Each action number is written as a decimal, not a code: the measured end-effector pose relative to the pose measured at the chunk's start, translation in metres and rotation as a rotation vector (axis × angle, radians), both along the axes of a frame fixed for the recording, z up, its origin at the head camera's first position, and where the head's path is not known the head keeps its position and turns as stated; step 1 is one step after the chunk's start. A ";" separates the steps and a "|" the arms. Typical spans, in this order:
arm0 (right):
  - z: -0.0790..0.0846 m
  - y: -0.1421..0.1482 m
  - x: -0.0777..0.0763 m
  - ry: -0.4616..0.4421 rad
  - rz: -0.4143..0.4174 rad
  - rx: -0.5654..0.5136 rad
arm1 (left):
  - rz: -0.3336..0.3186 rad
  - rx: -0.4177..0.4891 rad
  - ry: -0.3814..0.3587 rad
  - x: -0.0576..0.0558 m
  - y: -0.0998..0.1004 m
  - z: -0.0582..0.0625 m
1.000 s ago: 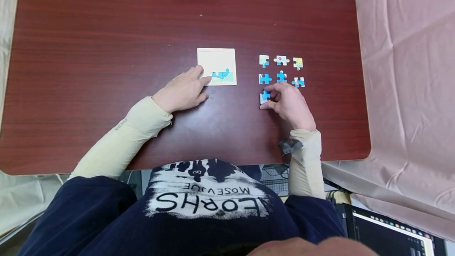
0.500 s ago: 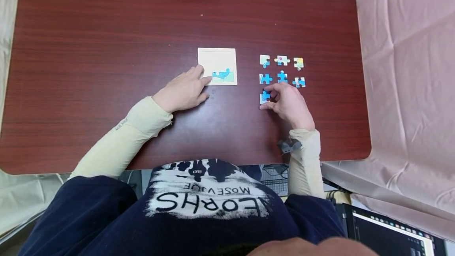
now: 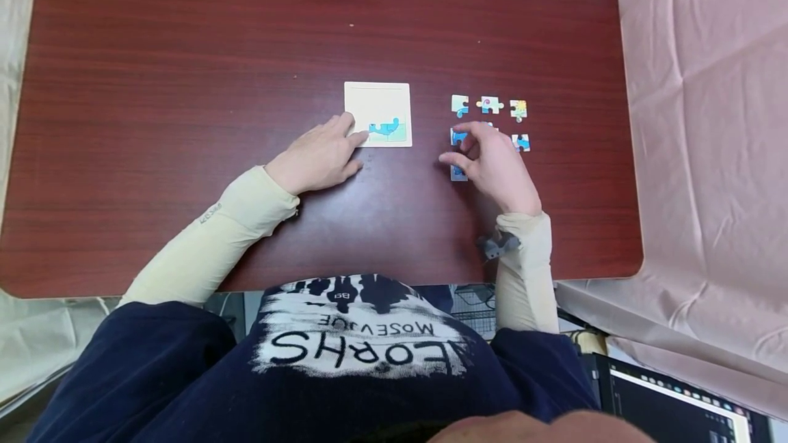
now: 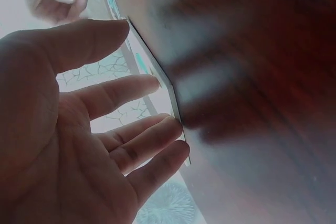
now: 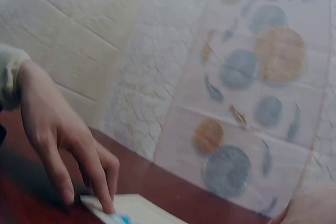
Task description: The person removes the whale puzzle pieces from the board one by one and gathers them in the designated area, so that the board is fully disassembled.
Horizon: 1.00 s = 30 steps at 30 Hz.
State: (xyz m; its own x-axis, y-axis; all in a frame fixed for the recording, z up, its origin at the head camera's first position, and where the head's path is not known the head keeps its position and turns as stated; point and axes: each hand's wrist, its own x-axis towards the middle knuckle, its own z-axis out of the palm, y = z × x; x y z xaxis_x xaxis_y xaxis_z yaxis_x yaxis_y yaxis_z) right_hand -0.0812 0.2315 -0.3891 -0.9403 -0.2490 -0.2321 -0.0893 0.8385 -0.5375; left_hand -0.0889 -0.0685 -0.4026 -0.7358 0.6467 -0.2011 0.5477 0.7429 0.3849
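Observation:
My left hand (image 3: 320, 154) rests with loosely spread fingers on the left edge of a square cream puzzle tray (image 3: 377, 100). In the tray's lower part, joined blue and green pieces (image 3: 397, 132) lie beside my index fingertip; the left wrist view shows the fingertips at the tray's edge (image 4: 170, 95). My right hand (image 3: 501, 173) hovers over the loose puzzle pieces, thumb and index finger apart, nothing visible between them. Below the thumb lies a blue piece (image 3: 458, 175), partly covered. Another blue piece (image 3: 456, 137) shows at the index fingertip; the piece beside it is mostly hidden.
Along the back row lie a pale-and-blue piece (image 3: 459, 104), a piece with a pink swirl (image 3: 490, 104) and a yellow one (image 3: 518, 109). A blue-and-white piece (image 3: 521, 142) sits right of my right hand. Everything is on a dark red wooden table (image 3: 185, 53).
My right hand has let go of the blue piece in the front row and moved up and slightly left, fingers spread wider. The left hand stays on the tray.

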 end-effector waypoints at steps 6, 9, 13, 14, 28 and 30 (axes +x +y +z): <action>0.017 -0.041 -0.022 0.043 0.140 -0.002 | -0.002 0.005 0.007 -0.001 0.001 -0.001; 0.014 -0.063 -0.033 0.012 0.221 0.000 | -0.002 0.006 0.016 -0.001 0.002 -0.002; 0.001 -0.083 -0.044 -0.038 0.306 0.056 | -0.005 0.008 0.024 -0.002 0.003 -0.004; -0.002 -0.087 -0.045 -0.037 0.323 0.075 | -0.006 0.009 0.027 -0.002 0.004 -0.004; -0.011 -0.099 -0.052 -0.008 0.392 0.189 | -0.007 0.036 0.059 0.000 0.003 -0.006; -0.011 -0.099 -0.053 -0.013 0.389 0.178 | -0.003 0.036 0.059 0.000 0.003 -0.006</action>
